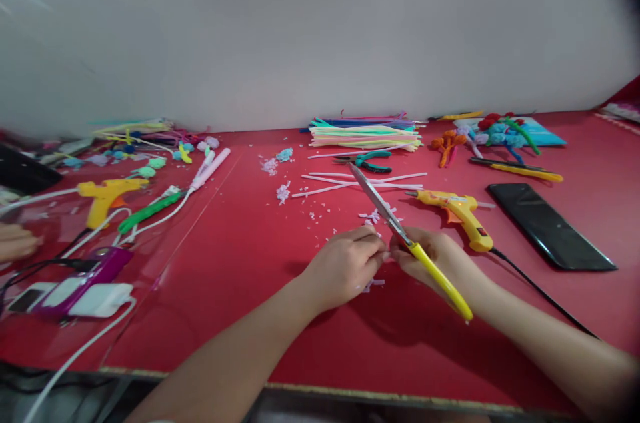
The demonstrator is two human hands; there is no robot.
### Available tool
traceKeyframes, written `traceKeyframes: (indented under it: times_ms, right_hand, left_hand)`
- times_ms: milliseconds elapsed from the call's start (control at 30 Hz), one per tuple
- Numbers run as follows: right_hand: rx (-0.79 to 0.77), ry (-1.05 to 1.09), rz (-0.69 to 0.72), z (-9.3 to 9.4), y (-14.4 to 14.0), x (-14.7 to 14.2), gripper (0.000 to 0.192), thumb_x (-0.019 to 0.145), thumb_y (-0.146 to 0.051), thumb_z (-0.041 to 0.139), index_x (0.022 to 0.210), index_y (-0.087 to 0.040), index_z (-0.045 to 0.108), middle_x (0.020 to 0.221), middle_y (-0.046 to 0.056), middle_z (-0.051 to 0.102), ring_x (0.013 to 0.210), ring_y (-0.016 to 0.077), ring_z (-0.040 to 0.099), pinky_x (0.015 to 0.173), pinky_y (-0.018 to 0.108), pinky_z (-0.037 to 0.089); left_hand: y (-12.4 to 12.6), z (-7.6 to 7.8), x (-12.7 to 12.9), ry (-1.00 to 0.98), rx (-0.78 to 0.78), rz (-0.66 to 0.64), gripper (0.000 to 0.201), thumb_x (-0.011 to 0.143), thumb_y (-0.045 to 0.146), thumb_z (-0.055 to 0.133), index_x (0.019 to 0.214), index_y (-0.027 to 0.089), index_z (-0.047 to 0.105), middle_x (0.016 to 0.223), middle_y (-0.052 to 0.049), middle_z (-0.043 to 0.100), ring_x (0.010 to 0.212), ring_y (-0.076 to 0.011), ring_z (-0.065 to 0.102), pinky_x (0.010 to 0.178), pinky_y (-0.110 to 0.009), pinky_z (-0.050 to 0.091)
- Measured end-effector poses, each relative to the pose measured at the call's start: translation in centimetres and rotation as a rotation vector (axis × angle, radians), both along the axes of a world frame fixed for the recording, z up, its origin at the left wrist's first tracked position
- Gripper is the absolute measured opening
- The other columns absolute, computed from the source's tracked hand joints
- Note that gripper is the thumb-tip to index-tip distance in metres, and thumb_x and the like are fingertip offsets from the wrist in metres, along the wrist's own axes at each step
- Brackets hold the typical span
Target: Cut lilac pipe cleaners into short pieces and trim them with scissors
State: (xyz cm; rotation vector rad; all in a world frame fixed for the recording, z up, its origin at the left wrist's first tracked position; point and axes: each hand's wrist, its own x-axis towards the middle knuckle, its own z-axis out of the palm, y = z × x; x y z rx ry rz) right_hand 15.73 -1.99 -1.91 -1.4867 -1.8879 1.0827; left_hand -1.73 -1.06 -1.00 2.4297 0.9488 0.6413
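Right hand point(434, 257) wrapped around yellow-handled scissors point(400, 231), blades together, pointing up-left. Left hand point(345, 266) pinching something too small to identify. Yellow glue gun point(463, 213) just beside, on red table point(240, 243).

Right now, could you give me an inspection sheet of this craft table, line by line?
Surface: red tabletop, strewn with small pale cuttings.
Job's things: yellow-handled scissors in the right hand, blades pointing away; left hand pinches something tiny at the blades, too small to identify.
Clutter: bundle of coloured pipe cleaners, green-handled pliers, yellow glue gun, black phone, finished pipe-cleaner flowers, second yellow glue gun.
Hands: both low over the table, fingertips meeting.
Cables: black glue-gun cord; white cables at left.
Surroundings: plain white wall; another person's hand at the left edge.
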Motion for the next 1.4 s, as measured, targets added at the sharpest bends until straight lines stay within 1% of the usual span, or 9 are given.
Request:
traceKeyframes:
  times_ms: [233,500,633,800,1000,1100,1267,1333,1400]
  right_hand:
    - [0.01,0.031,-0.029,-0.1,-0.1,0.0,0.007,0.067,-0.025,0.046,0.066,-0.018,0.046,0.052,-0.005,0.038,0.047,0.0078,0.036,0.042,0.018,0.029]
    - [0.062,-0.049,-0.04,-1.0,0.0,0.0,0.005,0.067,-0.024,0.047,0.066,-0.019,0.047,0.054,-0.004,0.044,0.049,0.0092,0.04,0.043,0.019,0.032]
    - [0.062,-0.061,-0.056,-1.2,0.0,-0.2,0.007,0.069,-0.025,0.048,0.067,-0.019,0.047,0.054,-0.004,0.043,0.049,0.0094,0.04,0.043,0.019,0.032]
    - [0.087,-0.116,-0.029,-1.2,0.2,-0.1,0.008,0.069,-0.025,0.047,0.066,-0.018,0.046,0.051,-0.005,0.039,0.046,0.0087,0.036,0.041,0.019,0.029]
    - [0.124,-0.142,0.047,-1.3,0.2,0.1,0.01,0.071,-0.027,0.045,0.07,-0.018,0.049,0.057,-0.002,0.046,0.053,0.0111,0.042,0.047,0.022,0.033]
    - [0.128,-0.152,0.048,-1.2,0.3,0.3,0.013,0.072,-0.031,0.047,0.069,-0.018,0.048,0.057,-0.002,0.047,0.053,0.0116,0.042,0.046,0.022,0.031]
    - [0.189,-0.268,-0.002,-0.8,0.7,1.0,0.021,0.071,-0.039,0.052,0.067,-0.019,0.047,0.056,-0.003,0.045,0.051,0.0105,0.039,0.045,0.021,0.027]
    - [0.205,-0.335,-0.001,-0.5,0.7,1.2,0.024,0.072,-0.043,0.051,0.067,-0.02,0.046,0.054,-0.003,0.045,0.048,0.0102,0.039,0.045,0.022,0.026]
    - [0.237,-0.41,0.011,-0.3,0.6,1.2,0.029,0.072,-0.048,0.049,0.067,-0.02,0.044,0.051,-0.004,0.044,0.045,0.0105,0.04,0.044,0.022,0.024]
  left_hand:
    - [-0.2,-0.5,0.2,0.004,0.05,0.071,0.018,0.085,0.019,0.038,0.078,0.015,0.053,0.079,-0.004,0.054,0.072,-0.0123,0.052,0.068,-0.023,0.042]
    - [-0.2,-0.7,0.3,0.082,0.135,0.066,0.019,0.086,0.018,0.036,0.076,0.015,0.052,0.077,-0.004,0.056,0.078,-0.0139,0.053,0.071,-0.023,0.042]
    - [0.0,-0.5,0.0,0.031,0.079,0.063,0.018,0.083,0.018,0.039,0.072,0.015,0.052,0.074,-0.004,0.056,0.075,-0.0139,0.054,0.069,-0.023,0.043]
    - [0.1,-0.8,-0.4,-0.069,0.026,0.081,0.01,0.078,0.015,0.045,0.078,0.016,0.055,0.08,-0.003,0.057,0.077,-0.0133,0.054,0.071,-0.023,0.042]
    - [-0.1,-1.0,0.0,-0.047,-0.047,0.099,0.008,0.075,0.016,0.048,0.073,0.017,0.056,0.077,-0.003,0.057,0.073,-0.0149,0.054,0.066,-0.026,0.042]
    - [0.1,-1.1,0.1,-0.212,-0.193,0.154,0.005,0.072,0.017,0.052,0.07,0.017,0.056,0.073,-0.001,0.056,0.067,-0.0127,0.052,0.061,-0.024,0.041]
    - [1.0,-0.6,-0.6,-0.715,-0.521,0.368,0.011,0.071,0.026,0.058,0.071,0.016,0.056,0.061,0.002,0.052,0.054,-0.0082,0.048,0.053,-0.021,0.04]
    - [1.3,-0.3,-1.0,-0.893,-0.563,0.418,0.012,0.07,0.026,0.06,0.072,0.015,0.056,0.06,0.003,0.051,0.05,-0.0069,0.047,0.05,-0.02,0.039]
    - [1.5,0.0,-1.4,-1.032,-0.556,0.443,0.01,0.068,0.024,0.061,0.072,0.015,0.056,0.059,0.003,0.051,0.049,-0.0062,0.046,0.049,-0.019,0.038]
